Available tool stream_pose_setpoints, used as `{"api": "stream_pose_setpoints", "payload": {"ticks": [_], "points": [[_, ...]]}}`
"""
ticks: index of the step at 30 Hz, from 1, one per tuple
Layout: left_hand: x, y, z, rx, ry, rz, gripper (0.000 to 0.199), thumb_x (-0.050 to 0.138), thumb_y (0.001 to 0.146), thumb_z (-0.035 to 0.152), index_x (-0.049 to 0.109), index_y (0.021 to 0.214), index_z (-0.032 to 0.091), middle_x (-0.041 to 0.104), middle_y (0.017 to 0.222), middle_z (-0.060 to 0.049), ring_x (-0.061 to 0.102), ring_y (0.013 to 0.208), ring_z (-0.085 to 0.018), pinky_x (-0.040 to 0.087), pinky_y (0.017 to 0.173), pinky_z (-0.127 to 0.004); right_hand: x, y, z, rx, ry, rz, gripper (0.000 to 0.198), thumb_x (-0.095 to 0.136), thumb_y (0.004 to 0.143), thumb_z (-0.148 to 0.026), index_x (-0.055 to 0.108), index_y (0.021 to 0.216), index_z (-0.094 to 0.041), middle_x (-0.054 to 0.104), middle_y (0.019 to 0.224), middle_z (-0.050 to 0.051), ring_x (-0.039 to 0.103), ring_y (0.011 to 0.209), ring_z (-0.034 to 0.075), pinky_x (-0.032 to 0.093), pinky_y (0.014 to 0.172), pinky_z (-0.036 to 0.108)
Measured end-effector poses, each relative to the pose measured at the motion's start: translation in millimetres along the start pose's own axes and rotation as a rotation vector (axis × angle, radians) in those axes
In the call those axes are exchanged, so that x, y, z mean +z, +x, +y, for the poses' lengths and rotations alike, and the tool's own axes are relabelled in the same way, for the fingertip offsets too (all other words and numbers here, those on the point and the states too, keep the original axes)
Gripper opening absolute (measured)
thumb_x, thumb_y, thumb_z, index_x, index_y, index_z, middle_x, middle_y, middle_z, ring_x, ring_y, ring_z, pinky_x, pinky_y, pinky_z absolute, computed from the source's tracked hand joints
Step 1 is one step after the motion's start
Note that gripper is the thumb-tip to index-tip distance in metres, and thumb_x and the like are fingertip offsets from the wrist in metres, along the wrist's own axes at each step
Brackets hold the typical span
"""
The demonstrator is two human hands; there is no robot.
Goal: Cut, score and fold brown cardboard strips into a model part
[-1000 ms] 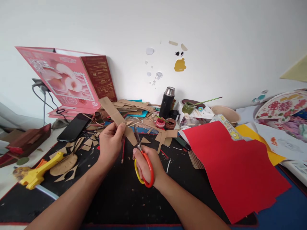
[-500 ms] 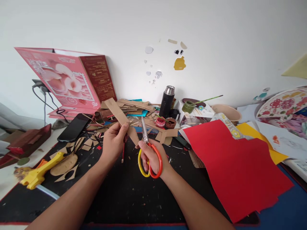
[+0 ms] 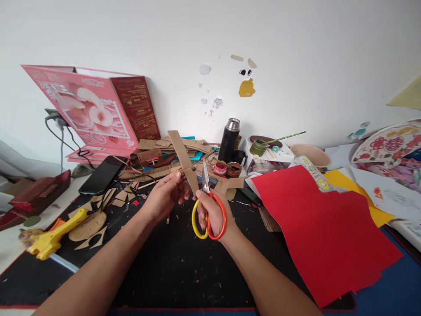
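Raises a cardboard strip point(image 3: 182, 153) above the surface point(image 3: 177, 263), at the centre of the view, tilted with its upper end leaning left and away. Meets its lower end with the thumb of the right hand point(image 3: 213, 211), probably to steady the strip without laying down the scissors point(image 3: 206, 186). Grips those scissors in the same hand, blades up and pointing away from the body, likely for safety; cannot tell exactly how the fingers sit in the loops. Curls the fingers of the left hand point(image 3: 164, 195) loosely just beside the strip, perhaps to adjust or support it; cannot tell whether touching or gripping.

Farther out, bunches small cardboard scraps point(image 3: 120, 199) to the left and a cardboard pile point(image 3: 148, 144) at the back, presumably within reach but out of the way. Groups a red paint pot point(image 3: 220, 168) and a brown paint pot point(image 3: 234, 169) in front of a black flask point(image 3: 229, 142), apparently to avoid knocks. Rests a phone point(image 3: 101, 174) and a yellow glue gun point(image 3: 54, 239) on the left, likely handy yet away from the blades. Spreads red paper point(image 3: 315, 224) flat at the right, seemingly too broad for anywhere nearer. Stands a pink box point(image 3: 95, 109) against the wall point(image 3: 296, 66), probably to save room.
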State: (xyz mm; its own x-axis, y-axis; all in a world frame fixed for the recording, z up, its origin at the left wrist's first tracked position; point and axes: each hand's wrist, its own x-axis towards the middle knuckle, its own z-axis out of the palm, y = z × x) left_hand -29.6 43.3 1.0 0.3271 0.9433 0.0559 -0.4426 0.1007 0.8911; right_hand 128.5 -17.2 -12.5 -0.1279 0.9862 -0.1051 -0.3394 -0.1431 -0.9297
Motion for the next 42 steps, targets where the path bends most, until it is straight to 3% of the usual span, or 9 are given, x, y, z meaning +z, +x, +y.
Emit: {"api": "stream_pose_setpoints", "payload": {"ticks": [8, 14, 19, 22, 25, 30, 34, 38, 42], "points": [[-6, 3, -2, -0.053, -0.106, 0.057, 0.045, 0.100, 0.072, 0.048, 0.075, 0.086, 0.014, 0.065, 0.065, 0.000, 0.054, 0.049, -0.009, 0.040, 0.042, -0.018, 3, -6, 1, 0.022, -0.079, -0.113, 0.048, 0.074, 0.089, -0.068, 0.062, 0.091, -0.021, 0.053, 0.049, -0.011, 0.045, 0.030, 0.009, 0.035, 0.033, 0.019], [-7, 2, 1, -0.086, -0.167, 0.014, 0.044, 0.102, 0.070, 0.045, 0.074, 0.084, 0.015, 0.062, 0.062, 0.004, 0.049, 0.047, -0.010, 0.047, 0.042, -0.022, 4, -7, 0, 0.048, -0.101, -0.156, 0.055, 0.077, 0.086, -0.074, 0.063, 0.092, -0.021, 0.052, 0.048, -0.011, 0.045, 0.030, 0.010, 0.036, 0.033, 0.020], [-15, 6, 8, -0.089, -0.262, 0.122, 0.033, 0.092, 0.084, 0.037, 0.077, 0.102, 0.013, 0.077, 0.084, -0.005, 0.069, 0.063, -0.015, 0.054, 0.049, -0.022, 3, -8, -2, 0.067, -0.134, -0.195, 0.066, 0.073, 0.087, -0.082, 0.069, 0.099, -0.017, 0.052, 0.049, -0.010, 0.046, 0.031, 0.010, 0.037, 0.034, 0.021], [-19, 9, 18, -0.045, -0.352, 0.257, 0.020, 0.076, 0.098, 0.030, 0.077, 0.107, 0.012, 0.081, 0.094, -0.009, 0.075, 0.074, -0.018, 0.062, 0.061, -0.025, 4, -10, -1, 0.098, -0.143, -0.247, 0.073, 0.070, 0.087, -0.085, 0.071, 0.106, -0.015, 0.056, 0.050, -0.008, 0.056, 0.035, 0.013, 0.039, 0.037, 0.020], [-23, 11, 25, -0.007, -0.416, 0.318, 0.017, 0.067, 0.104, 0.028, 0.076, 0.105, 0.014, 0.081, 0.091, -0.007, 0.074, 0.071, -0.016, 0.062, 0.063, -0.026, 7, -12, 2, 0.160, -0.163, -0.316, 0.082, 0.066, 0.087, -0.090, 0.073, 0.114, -0.014, 0.068, 0.057, 0.000, 0.069, 0.046, 0.018, 0.041, 0.040, 0.020], [-27, 12, 28, 0.041, -0.467, 0.267, 0.021, 0.076, 0.100, 0.035, 0.074, 0.104, 0.014, 0.074, 0.085, -0.003, 0.065, 0.063, -0.012, 0.057, 0.059, -0.023, 9, -14, 6, 0.234, -0.126, -0.443, 0.101, 0.072, 0.069, -0.098, 0.072, 0.124, -0.014, 0.079, 0.076, 0.008, 0.077, 0.061, 0.022, 0.054, 0.057, 0.026], [-27, 12, 28, 0.078, -0.492, 0.245, 0.025, 0.080, 0.097, 0.038, 0.073, 0.102, 0.014, 0.071, 0.084, -0.002, 0.060, 0.061, -0.010, 0.051, 0.054, -0.021, 9, -15, 10, 0.230, -0.135, -0.490, 0.105, 0.075, 0.065, -0.098, 0.072, 0.127, -0.013, 0.080, 0.085, 0.010, 0.080, 0.071, 0.022, 0.058, 0.069, 0.029], [-26, 12, 29, 0.086, -0.472, 0.246, 0.024, 0.080, 0.096, 0.037, 0.073, 0.100, 0.015, 0.072, 0.086, -0.002, 0.059, 0.061, -0.010, 0.050, 0.054, -0.022, 8, -15, 15, 0.258, -0.152, -0.516, 0.103, 0.074, 0.071, -0.096, 0.069, 0.131, -0.013, 0.078, 0.084, 0.008, 0.071, 0.054, 0.017, 0.053, 0.056, 0.025], [-23, 11, 28, 0.078, -0.436, 0.251, 0.022, 0.079, 0.097, 0.036, 0.074, 0.101, 0.014, 0.072, 0.085, -0.004, 0.060, 0.062, -0.012, 0.051, 0.055, -0.022, 7, -17, 14, 0.196, -0.231, -0.512, 0.094, 0.068, 0.082, -0.093, 0.069, 0.132, -0.014, 0.076, 0.081, 0.005, 0.060, 0.042, 0.011, 0.046, 0.045, 0.022]]}}
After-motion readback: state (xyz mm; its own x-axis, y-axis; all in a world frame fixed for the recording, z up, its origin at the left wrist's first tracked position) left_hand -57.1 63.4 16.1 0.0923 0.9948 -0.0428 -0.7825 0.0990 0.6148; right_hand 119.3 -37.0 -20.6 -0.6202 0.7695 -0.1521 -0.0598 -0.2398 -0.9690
